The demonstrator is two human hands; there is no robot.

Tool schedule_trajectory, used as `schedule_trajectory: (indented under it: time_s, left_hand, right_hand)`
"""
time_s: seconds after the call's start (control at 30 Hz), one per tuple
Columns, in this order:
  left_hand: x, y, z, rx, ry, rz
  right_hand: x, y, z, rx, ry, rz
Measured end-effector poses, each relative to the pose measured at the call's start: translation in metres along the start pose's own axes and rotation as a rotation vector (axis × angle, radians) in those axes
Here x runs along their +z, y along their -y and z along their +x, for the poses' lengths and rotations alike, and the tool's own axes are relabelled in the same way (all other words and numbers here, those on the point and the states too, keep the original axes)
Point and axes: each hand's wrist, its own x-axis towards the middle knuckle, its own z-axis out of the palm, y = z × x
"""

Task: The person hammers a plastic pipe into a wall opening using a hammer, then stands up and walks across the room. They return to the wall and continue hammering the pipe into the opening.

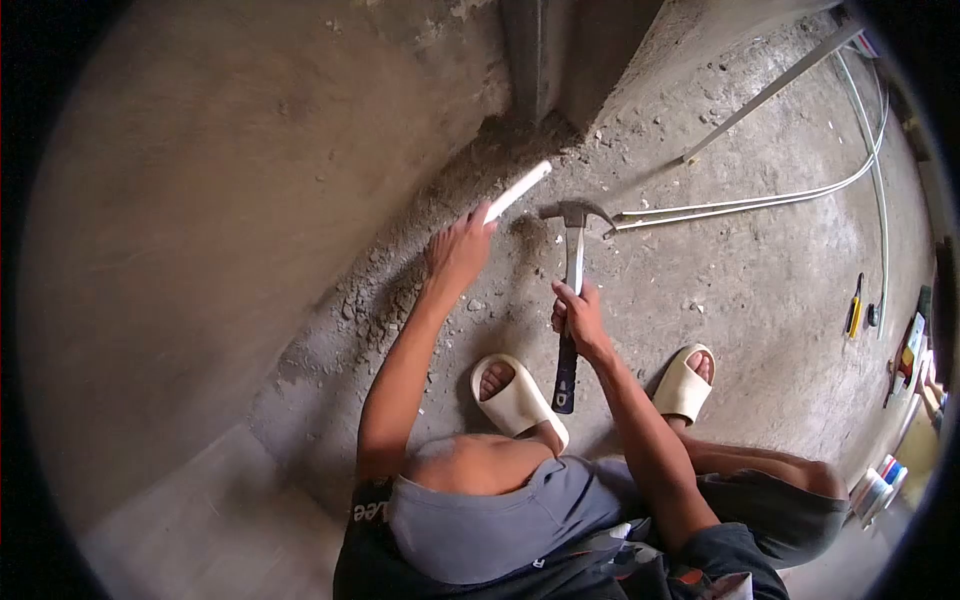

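Observation:
My left hand (458, 252) is closed around one end of a short white pipe (522, 190), near the foot of the wall. The pipe's far end points up and right, over the rubble by the corner. In my right hand (583, 318) is a claw hammer (574, 250), gripped by its dark handle. The hammer's head is up and lies just right of the pipe, apart from it in the view. Part of the hammer's handle is hidden by my fingers.
Loose rubble (365, 305) lies along the base of the concrete wall (230, 180). Thin white conduits (740, 205) stretch over the floor at right, near a long straight strip (765, 95). A yellow-handled tool (854, 308) and wire spools (877, 490) are at the far right.

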Motion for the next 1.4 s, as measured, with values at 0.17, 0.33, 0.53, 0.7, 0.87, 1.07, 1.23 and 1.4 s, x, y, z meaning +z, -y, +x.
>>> schedule_trajectory:
  time_s: [0.17, 0.33, 0.53, 0.7, 0.87, 1.07, 1.23, 1.4]
  left_hand:
    - [0.013, 0.019, 0.039, -0.04, 0.114, 0.152]
    - [-0.031, 0.007, -0.021, -0.229, 0.164, 0.225]
    - [0.001, 0.028, 0.023, 0.029, -0.049, -0.029]
    - [0.01, 0.031, 0.053, -0.138, 0.086, -0.05]
    - [0.021, 0.05, 0.058, -0.044, 0.0, -0.138]
    - [0.022, 0.053, 0.066, -0.113, 0.099, -0.038]
    - [0.021, 0.05, 0.063, -0.067, 0.042, 0.045]
    - [-0.012, 0.015, 0.031, -0.061, 0.149, 0.276]
  right_hand:
    - [0.001, 0.009, 0.005, -0.076, 0.026, -0.082]
    - [0.004, 0.024, 0.012, -0.245, -0.043, -0.266]
    - [0.044, 0.031, 0.042, -0.406, -0.209, -0.271]
    - [0.056, 0.031, 0.065, -0.595, -0.378, -0.546]
    - [0.068, 0.025, 0.067, -0.66, -0.423, -0.449]
    - [0.084, 0.028, 0.077, -0.483, -0.409, -0.524]
    - [0.099, 0.013, 0.064, -0.566, -0.407, 0.134]
    - [0.078, 0.008, 0.085, -0.372, -0.206, -0.509]
